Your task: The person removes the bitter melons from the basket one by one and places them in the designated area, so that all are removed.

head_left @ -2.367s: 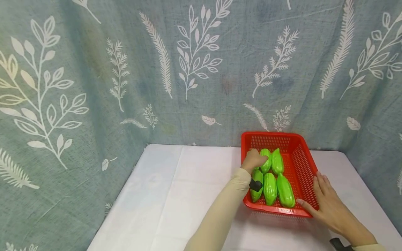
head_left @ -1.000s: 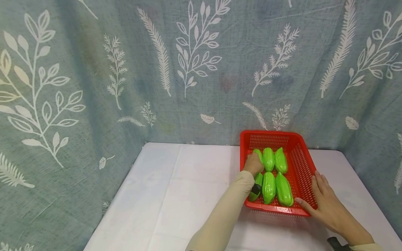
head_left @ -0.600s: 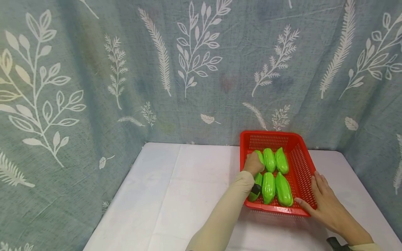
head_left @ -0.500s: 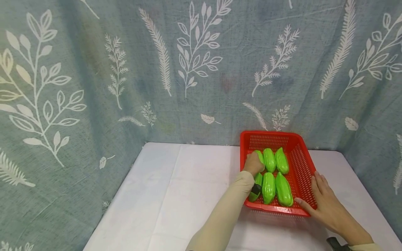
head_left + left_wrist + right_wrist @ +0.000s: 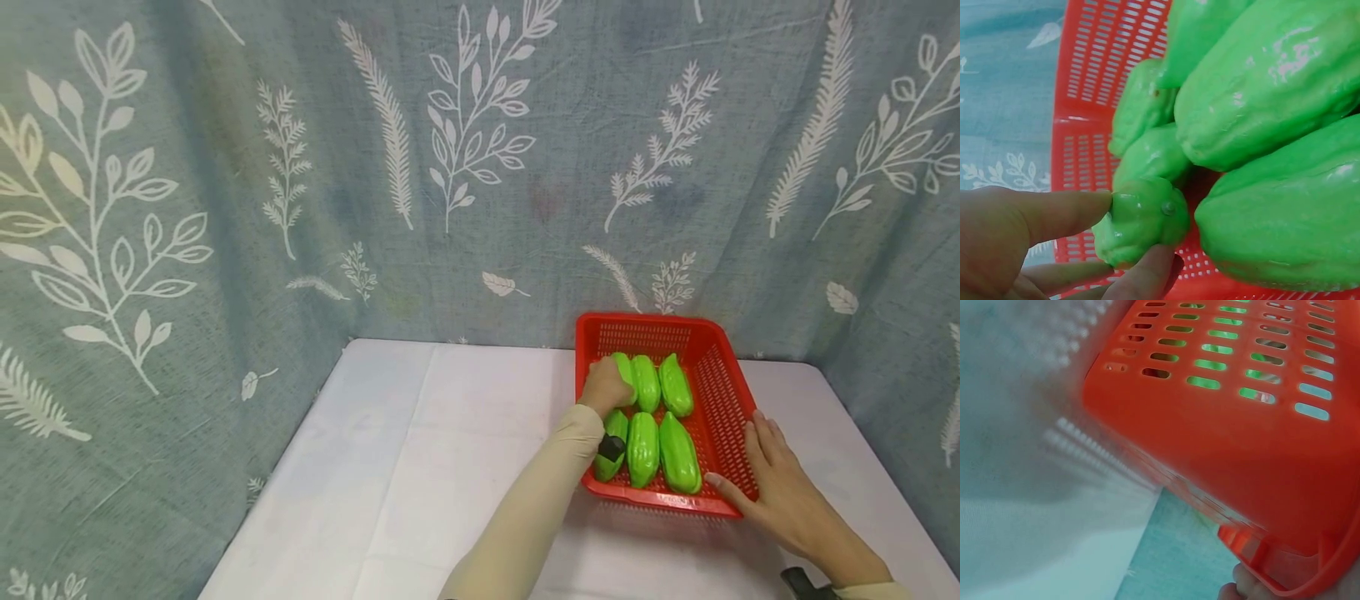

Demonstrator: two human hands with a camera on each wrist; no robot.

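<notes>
In the head view, several green ridged gourds (image 5: 680, 454) lie in two rows inside a red plastic basket (image 5: 716, 400). My left hand (image 5: 606, 387) reaches into the basket's left side and holds the rear-left gourd (image 5: 623, 371), which it partly covers. The left wrist view shows thumb and fingers pinching that gourd (image 5: 1141, 219) near its stem-scar end. Beside it in the rear row are two more gourds (image 5: 645, 383). My right hand (image 5: 795, 492) rests on the basket's front-right corner, fingers straight along the right wall, thumb over the front rim.
The basket stands on a white-covered table (image 5: 442, 450), near its far right part. A grey-green curtain (image 5: 480, 267) with white leaf prints hangs behind and at both sides. The right wrist view shows mostly the slotted basket wall (image 5: 1222, 444).
My left hand has gone from the middle rear gourd to the rear-left one. The rear gourds have shifted slightly right and sit closer together. My right hand stays on the basket.
</notes>
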